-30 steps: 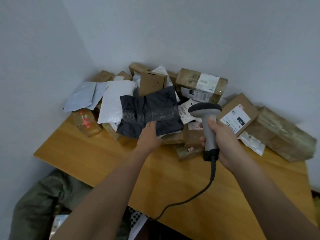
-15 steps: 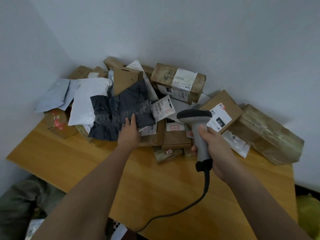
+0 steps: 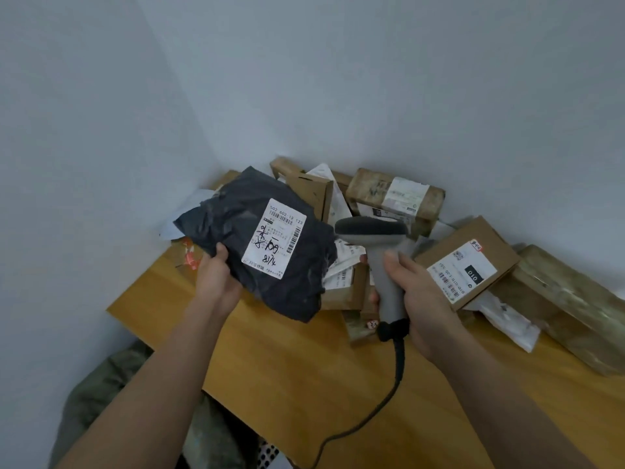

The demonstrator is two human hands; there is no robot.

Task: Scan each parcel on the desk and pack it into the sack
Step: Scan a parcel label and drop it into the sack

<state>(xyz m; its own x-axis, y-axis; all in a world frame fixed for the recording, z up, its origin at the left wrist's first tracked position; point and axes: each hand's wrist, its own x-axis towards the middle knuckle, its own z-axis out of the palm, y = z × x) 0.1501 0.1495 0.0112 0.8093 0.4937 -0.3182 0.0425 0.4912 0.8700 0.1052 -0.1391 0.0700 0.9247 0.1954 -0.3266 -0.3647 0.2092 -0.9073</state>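
The left hand (image 3: 216,282) has lifted the soft black plastic parcel (image 3: 257,245) off the pile, white label up. It grips one edge above the wooden tabletop (image 3: 304,367). The right hand (image 3: 416,292) grips the grey scanner (image 3: 375,238) beside it. Scanning comes next.

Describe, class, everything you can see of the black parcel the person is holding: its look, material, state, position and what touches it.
The black parcel is a soft, wrinkled bag of what looks like dark plastic film. A white shipping label with barcodes and handwritten black marks faces the camera. It is lifted, tilted, above the wooden desk in front of the pile. The left hand grips its lower left edge, thumb on top. The scanner head sits close beside its right edge; contact cannot be told.
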